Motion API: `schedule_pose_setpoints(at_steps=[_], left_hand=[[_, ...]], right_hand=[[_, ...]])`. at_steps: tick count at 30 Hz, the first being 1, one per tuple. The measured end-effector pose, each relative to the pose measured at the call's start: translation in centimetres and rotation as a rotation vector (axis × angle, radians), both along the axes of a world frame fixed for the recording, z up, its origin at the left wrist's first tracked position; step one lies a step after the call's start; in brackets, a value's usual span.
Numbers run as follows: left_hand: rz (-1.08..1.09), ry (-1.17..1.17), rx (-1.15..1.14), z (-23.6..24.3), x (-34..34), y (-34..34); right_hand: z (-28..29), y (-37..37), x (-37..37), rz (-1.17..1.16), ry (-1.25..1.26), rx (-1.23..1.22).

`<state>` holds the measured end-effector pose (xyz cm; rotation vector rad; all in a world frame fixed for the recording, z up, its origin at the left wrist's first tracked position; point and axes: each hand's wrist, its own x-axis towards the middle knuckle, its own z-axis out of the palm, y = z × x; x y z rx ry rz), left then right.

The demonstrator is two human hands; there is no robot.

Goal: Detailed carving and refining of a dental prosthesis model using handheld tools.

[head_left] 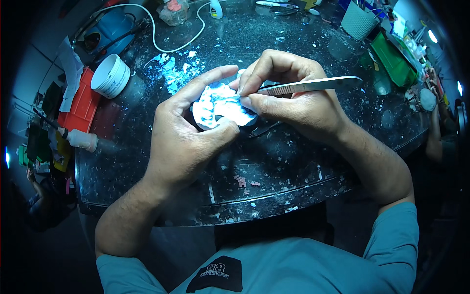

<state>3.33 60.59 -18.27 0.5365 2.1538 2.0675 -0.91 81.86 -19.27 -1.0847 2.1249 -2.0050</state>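
Observation:
A white plaster dental cast (226, 109), brightly lit and partly washed out by glare, is between my hands above the dark bench. My left hand (181, 128) is closed around its left side, with the thumb along the near edge and the fingers at the far side. In my right hand (293, 90) is a flat metal scalpel (318, 85) with a ridged grip, pinched between thumb and fingers. Its handle points out to the right. The working tip is lost in glare and behind my fingers, which rest at the cast's right side.
White plaster scraps (176, 71) lie beyond my left hand; pink bits (240, 181) lie nearer. A white tub (110, 76), red bin (78, 108) and small bottle (82, 140) stand left. A white cable (152, 24) curves behind. Green bin (391, 59) and another person's hand (434, 78) are right.

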Motion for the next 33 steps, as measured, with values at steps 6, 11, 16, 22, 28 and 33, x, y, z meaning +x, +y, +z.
schedule_pose_setpoints(at_steps=[6, 11, 16, 22, 28, 33], left_hand=[[0.005, 0.022, 0.036, -0.1, 0.1, 0.0], [0.005, 0.006, 0.019, 0.1, 0.2, 0.1], [0.017, -0.007, -0.028, 0.2, 0.1, 0.0], [0.031, 0.082, -0.073, -0.8, -0.3, 0.0], [0.001, 0.138, -0.202, -1.1, -0.6, -0.3], [0.015, 0.109, -0.078, -0.4, -0.5, -0.3]], right_hand=[[0.0, -0.1, -0.1, -0.012, 0.012, 0.019], [-0.1, 0.0, -0.2, -0.025, 0.057, 0.049], [0.1, 0.0, -0.1, -0.021, 0.025, 0.044], [0.0, 0.1, -0.2, -0.037, 0.081, 0.110], [0.5, 0.2, 0.0, -0.018, -0.029, 0.145], [0.9, 0.0, 0.0, -0.018, -0.062, 0.054]])
